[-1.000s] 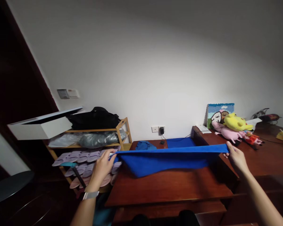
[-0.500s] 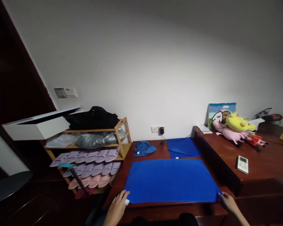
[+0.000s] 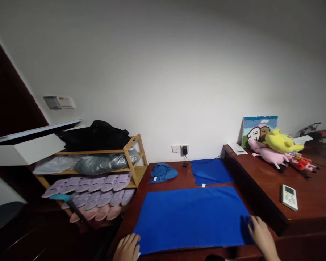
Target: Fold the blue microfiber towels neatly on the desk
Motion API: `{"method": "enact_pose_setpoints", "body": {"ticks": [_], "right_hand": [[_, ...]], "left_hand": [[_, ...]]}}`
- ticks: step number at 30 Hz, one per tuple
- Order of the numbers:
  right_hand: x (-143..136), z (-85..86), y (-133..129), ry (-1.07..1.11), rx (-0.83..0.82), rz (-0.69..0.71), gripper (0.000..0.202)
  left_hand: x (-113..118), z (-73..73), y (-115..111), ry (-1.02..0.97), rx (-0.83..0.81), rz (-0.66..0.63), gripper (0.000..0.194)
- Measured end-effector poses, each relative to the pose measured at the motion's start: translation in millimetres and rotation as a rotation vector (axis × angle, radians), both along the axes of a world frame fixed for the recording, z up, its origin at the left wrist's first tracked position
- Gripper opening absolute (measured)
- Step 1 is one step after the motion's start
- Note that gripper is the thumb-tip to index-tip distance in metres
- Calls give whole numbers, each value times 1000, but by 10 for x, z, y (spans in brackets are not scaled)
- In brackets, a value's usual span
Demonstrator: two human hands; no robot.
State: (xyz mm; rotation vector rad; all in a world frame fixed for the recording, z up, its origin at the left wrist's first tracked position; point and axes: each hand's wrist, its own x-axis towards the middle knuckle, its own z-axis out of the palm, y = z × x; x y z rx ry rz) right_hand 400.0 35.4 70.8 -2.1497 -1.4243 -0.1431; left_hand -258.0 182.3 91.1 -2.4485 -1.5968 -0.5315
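A large blue cloth (image 3: 190, 219) lies spread out flat on the reddish-brown table (image 3: 179, 177). My left hand (image 3: 127, 248) rests at its near left corner, fingers together over the edge, with a bit of white tag beside them. At the near right corner, my right hand (image 3: 258, 232) is just over the cloth with fingers curled and their tips partly hidden; whether it pinches the fabric I cannot tell. Behind lie a folded blue cloth (image 3: 210, 172) with a white tag and a crumpled blue cloth (image 3: 163, 172).
A shelf rack (image 3: 136, 177) with slippers and a black bag (image 3: 95, 137) stands on the left. On the higher desk (image 3: 271, 181) at the right are plush toys (image 3: 282, 142), a picture and a white remote (image 3: 289, 197). A black plug (image 3: 184, 150) trails a cable.
The view has shifted slightly. The large cloth's near edge appears lower, closer to me. My right hand has come off the right corner's edge and moved inward over the cloth.
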Motion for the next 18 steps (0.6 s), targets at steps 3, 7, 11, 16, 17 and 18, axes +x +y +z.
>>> {"method": "enact_pose_setpoints", "body": {"ticks": [3, 7, 11, 16, 17, 18], "right_hand": [[-341, 210, 577, 6, -78, 161, 54], [-681, 351, 1130, 32, -301, 270, 60], [-736, 303, 1239, 67, -418, 345, 64], [-589, 366, 1446, 51, -417, 362, 55], [-577, 423, 1589, 57, -401, 353, 53], [-577, 486, 1773, 75, -379, 337, 51]], "left_hand": [[398, 251, 413, -40, -11, -46, 37], [821, 396, 986, -29, -110, -26, 45], [802, 236, 1324, 20, -235, 44, 55], [609, 0, 1392, 27, -206, 71, 59], [596, -19, 1386, 27, -194, 67, 59], [593, -28, 1379, 25, -186, 63, 58]]}}
